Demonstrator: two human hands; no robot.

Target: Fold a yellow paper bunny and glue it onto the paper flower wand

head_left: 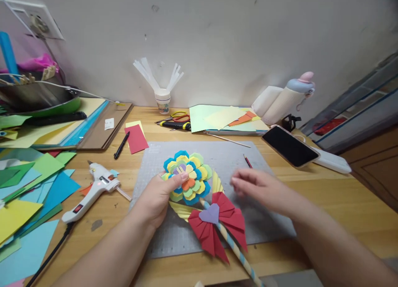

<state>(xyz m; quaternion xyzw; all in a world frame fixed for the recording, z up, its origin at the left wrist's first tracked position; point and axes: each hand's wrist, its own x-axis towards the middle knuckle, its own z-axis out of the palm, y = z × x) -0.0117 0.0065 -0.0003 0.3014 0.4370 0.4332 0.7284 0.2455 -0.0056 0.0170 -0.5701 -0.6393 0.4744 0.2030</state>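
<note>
A layered paper flower [189, 177] in blue, yellow, green and orange lies on a grey cutting mat [224, 158]. Its striped stem [236, 249] carries a red pleated bow [217, 227] with a purple heart. My left hand [158, 196] grips the flower's left side, thumb pressed on its centre. My right hand [261, 187] hovers just right of the flower above the mat, fingers loosely curled and blurred; nothing shows in it.
A white glue gun [93, 191] lies left of the mat beside loose coloured paper sheets [27, 191]. A black pen [121, 145], red card [136, 138], scissors [175, 117], paper cup [163, 100], phone [290, 146] and a water bottle [287, 98] stand behind.
</note>
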